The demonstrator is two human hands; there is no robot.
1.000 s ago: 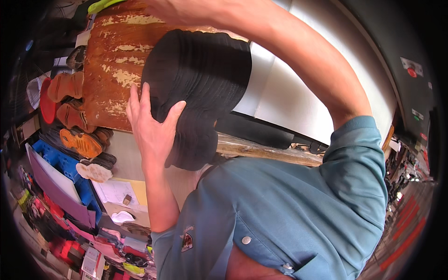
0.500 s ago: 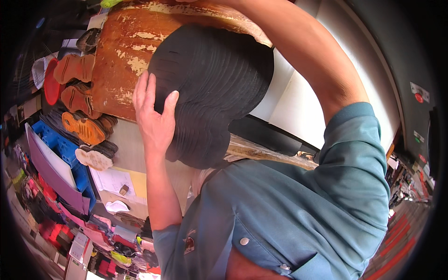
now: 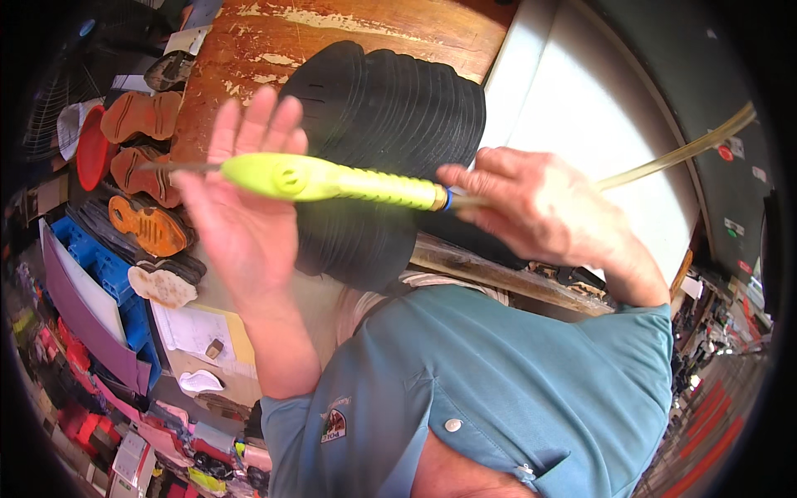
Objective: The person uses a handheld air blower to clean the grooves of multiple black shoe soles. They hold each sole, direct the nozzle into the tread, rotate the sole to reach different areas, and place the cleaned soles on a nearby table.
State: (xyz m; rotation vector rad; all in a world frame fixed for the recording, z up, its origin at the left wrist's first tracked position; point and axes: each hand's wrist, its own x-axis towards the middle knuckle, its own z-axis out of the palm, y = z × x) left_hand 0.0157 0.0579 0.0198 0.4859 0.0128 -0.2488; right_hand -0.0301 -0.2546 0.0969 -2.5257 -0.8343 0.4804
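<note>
Clasping the hose with the right grip, right of the frame's centre, close behind the blue ring at the end of the tool. Holding the left grip released and spread, left of centre, palm toward the camera, behind the yellow-green tool; cannot tell whether touching it. Pointing the tool leftward across the middle of the frame, with the thin nozzle near the left thumb and with the hose running toward the upper right. Beyond it, in the upper middle, with black soles fanned and overlapping, partly over the worn brown bench. At the left, with orange soles above a blue crate.
</note>
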